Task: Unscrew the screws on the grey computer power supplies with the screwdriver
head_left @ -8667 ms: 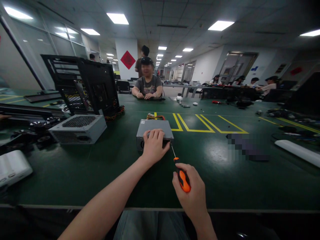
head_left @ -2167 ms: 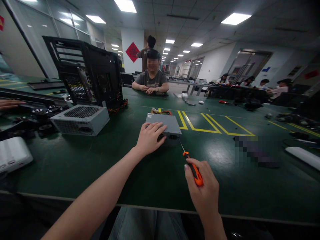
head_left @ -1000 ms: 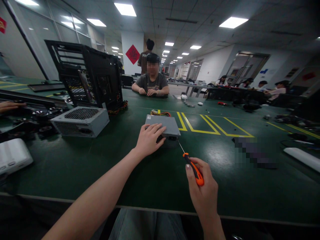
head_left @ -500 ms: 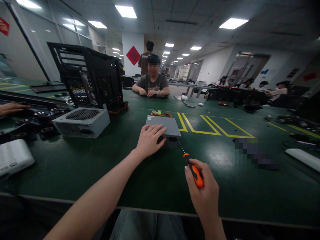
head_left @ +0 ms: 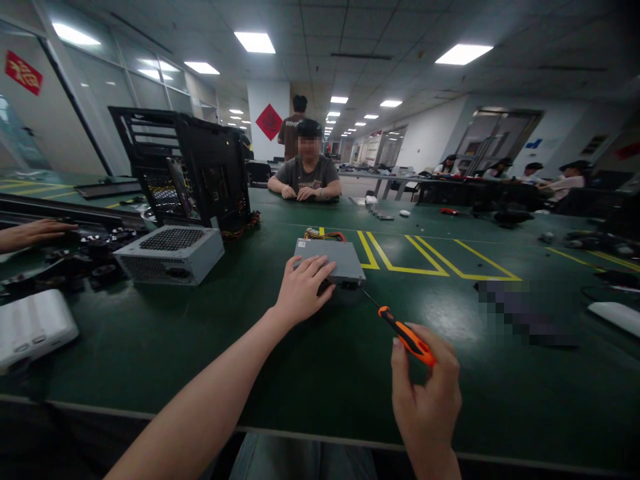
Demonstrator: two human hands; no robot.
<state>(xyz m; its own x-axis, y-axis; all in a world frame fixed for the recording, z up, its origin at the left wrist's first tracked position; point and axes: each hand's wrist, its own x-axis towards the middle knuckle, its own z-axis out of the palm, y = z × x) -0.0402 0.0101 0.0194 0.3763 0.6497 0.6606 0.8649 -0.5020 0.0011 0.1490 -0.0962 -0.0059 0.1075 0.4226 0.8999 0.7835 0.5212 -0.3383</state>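
Observation:
A flat grey power supply unit (head_left: pixel 336 256) lies on the green table in front of me, bundled wires at its far side. Across its top left part rests my left hand (head_left: pixel 306 288), fingers over the cover and thumb at the near edge, holding it steady. My right hand (head_left: pixel 427 380) grips an orange and black screwdriver (head_left: pixel 407 337) by the handle, between thumb and fingers. The shaft slants up and left, its tip at the unit's near right corner. Whether the tip touches a screw is too small to tell.
Left of me stand a larger power supply (head_left: pixel 173 257), a black computer case (head_left: pixel 195 170) and a white box-like device (head_left: pixel 35 327). Another person's hand (head_left: pixel 37 233) is at the far left. Someone sits opposite. A blurred dark object (head_left: pixel 525 313) lies at right.
My right hand has moved right and slightly down, and the screwdriver now leans over more. My left hand stays on the power supply. The whole view has shifted slightly.

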